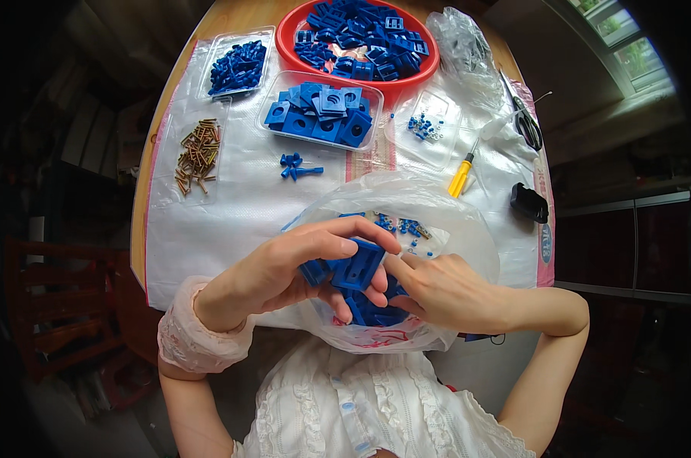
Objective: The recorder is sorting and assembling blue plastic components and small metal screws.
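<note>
Above an open clear plastic bag [471,217], my left hand [296,252] holds a blue plastic block-shaped part [358,266] with a recessed face. Its thumb and fingers curl round the part, and another blue piece [315,272] shows by the palm. My right hand [452,294] is beside it over the bag's right side, fingers bent inward close to the left fingertips; anything in its grip is hidden. Blue plastic parts [370,311] lie in the bag below both hands. Farther back inside it are small blue and brass-coloured pieces [412,228].
Behind the bag stand a red basin [283,38] of blue parts, a tub [378,126] of square blue plates, and trays of blue pieces [238,66] and brass screws [199,155]. A yellow-handled screwdriver [460,179], black scissors [527,126] and a black case [529,203] lie right.
</note>
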The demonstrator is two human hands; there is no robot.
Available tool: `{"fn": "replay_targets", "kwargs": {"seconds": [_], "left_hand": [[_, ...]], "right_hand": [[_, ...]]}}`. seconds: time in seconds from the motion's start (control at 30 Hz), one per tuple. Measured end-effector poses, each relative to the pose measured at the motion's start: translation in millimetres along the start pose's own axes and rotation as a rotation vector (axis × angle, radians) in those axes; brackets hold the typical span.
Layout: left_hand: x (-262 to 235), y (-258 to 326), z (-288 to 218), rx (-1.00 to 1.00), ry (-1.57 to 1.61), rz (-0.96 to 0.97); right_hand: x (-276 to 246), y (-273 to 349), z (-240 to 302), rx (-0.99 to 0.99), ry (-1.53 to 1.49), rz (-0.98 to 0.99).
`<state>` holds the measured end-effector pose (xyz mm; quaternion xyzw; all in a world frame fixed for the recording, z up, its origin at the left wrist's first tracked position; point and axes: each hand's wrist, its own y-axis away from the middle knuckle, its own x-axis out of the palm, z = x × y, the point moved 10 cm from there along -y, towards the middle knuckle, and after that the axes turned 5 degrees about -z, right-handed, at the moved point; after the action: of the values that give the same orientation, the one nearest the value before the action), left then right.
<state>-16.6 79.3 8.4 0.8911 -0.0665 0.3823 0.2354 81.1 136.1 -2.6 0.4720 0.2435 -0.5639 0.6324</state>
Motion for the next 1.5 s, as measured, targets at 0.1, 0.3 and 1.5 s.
{"fn": "replay_targets", "kwargs": {"seconds": [0.1, 0.3, 1.5], "left_hand": [[-8, 1, -2, 0.064, -0.23, -0.09], [26, 8, -1, 0.54, -1.506, -0.294], [18, -47, 20, 0.284, -1.871, -0.337]], "right_hand": [[2, -3, -4, 0.016, 0.019, -0.039], [12, -9, -7, -0.048, 0.0, -0.023], [3, 8, -16, 0.06, 0.196, -0.094]]}}
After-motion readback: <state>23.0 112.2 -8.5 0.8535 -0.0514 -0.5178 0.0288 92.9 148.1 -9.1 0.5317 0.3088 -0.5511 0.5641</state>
